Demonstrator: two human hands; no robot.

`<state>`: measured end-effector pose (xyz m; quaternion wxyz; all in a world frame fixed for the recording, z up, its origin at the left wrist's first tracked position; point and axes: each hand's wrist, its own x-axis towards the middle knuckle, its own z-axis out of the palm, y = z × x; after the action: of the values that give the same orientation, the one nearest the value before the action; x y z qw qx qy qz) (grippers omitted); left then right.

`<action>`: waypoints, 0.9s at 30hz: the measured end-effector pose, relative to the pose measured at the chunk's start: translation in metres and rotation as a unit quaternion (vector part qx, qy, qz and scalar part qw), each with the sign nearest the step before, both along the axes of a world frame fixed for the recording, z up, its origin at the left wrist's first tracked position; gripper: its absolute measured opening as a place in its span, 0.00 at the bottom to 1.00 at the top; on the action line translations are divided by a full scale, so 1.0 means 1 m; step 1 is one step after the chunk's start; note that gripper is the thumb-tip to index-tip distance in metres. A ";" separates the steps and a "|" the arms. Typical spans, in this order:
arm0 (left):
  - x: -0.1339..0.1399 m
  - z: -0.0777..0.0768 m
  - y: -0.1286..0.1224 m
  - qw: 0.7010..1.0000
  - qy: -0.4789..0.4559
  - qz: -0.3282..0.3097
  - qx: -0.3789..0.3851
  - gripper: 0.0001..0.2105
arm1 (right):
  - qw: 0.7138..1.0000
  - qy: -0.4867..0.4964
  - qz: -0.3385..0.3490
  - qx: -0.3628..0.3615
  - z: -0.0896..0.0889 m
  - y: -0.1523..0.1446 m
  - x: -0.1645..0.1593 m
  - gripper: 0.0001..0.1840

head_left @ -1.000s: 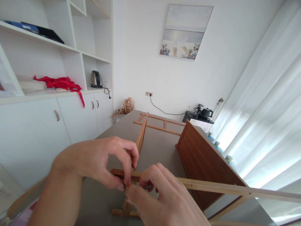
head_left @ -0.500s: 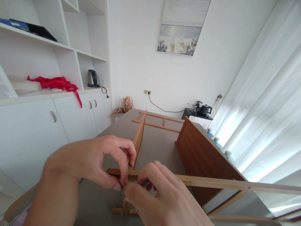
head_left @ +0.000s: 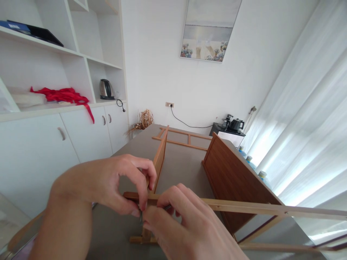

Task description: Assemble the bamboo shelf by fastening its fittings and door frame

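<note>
A light wooden rail (head_left: 244, 207) of a ladder-like frame runs across the front, its rounded left end between my hands. My left hand (head_left: 119, 184) is closed in a pinch at that end, thumb and forefinger on a thin metal hex key (head_left: 141, 216), largely hidden. My right hand (head_left: 187, 224) is closed from the right, its fingers curled round another part of the key beside the rail. Behind the rail, a narrow wooden board (head_left: 160, 155) stands on edge and runs away from me, its near end by my left fingertips.
A brown wooden panel (head_left: 233, 184) stands tilted on the grey table (head_left: 184, 168) at right. Another ladder-like frame (head_left: 187, 144) lies at the far end. White cabinets (head_left: 86, 135) line the left; several bottles (head_left: 262, 176) stand by the curtain.
Both hands stay at the rail end with almost the same grip. The right fingers and the metal key have shifted very slightly; the view has tilted a little.
</note>
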<state>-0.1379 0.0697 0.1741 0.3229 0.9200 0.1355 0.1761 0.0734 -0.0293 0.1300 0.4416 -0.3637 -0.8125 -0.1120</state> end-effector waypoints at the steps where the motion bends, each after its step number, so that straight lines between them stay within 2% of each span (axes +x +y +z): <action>1: 0.000 -0.001 0.000 1.000 -0.001 0.000 0.002 0.11 | 1.000 0.002 0.004 0.001 0.001 0.000 0.001 0.09; 8: -0.002 -0.003 0.002 1.000 0.000 0.000 0.010 0.11 | 0.992 -0.104 0.070 -0.002 0.017 0.002 0.012 0.05; 18: -0.002 -0.004 0.003 1.000 0.008 0.006 0.016 0.10 | 0.991 -0.114 0.062 0.026 0.016 0.001 0.012 0.07; 23: -0.001 -0.003 0.003 1.000 0.010 0.015 0.011 0.09 | 0.991 -0.108 0.054 0.054 0.014 0.004 0.008 0.12; 27: -0.001 -0.003 0.004 1.000 0.011 0.006 0.006 0.09 | 0.992 -0.107 0.056 0.046 0.013 0.004 0.009 0.12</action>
<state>-0.1388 0.0733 0.1715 0.3145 0.9229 0.1438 0.1691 0.0821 -0.0251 0.1433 0.3743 -0.2828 -0.8680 -0.1628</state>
